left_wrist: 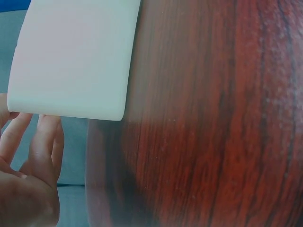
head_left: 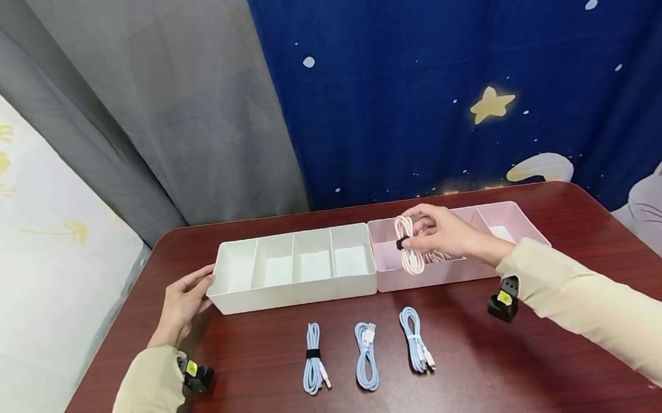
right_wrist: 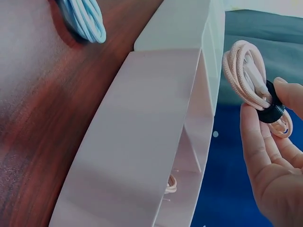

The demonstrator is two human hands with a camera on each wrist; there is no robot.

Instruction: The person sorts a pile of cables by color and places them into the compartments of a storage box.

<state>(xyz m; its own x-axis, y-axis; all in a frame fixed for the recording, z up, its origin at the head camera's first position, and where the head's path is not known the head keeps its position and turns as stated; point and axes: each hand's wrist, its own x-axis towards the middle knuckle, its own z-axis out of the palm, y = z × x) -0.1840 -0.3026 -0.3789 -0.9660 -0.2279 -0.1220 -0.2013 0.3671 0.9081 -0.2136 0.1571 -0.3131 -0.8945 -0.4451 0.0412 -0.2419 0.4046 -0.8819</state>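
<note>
My right hand pinches a coiled pink charging cable, bound with a black strap, above the pink divided box. In the right wrist view the thumb and fingers hold the cable by its strap. Another pink cable lies inside the pink box, partly hidden by the hand. At the left end of the white divided box, my left hand touches the end wall with extended fingers. The left wrist view shows those fingers against the box's end.
Several coiled blue cables lie in a row before the boxes: a left one with a black strap, a middle one and a right one. The boxes stand end to end on the dark red table; curtains hang behind.
</note>
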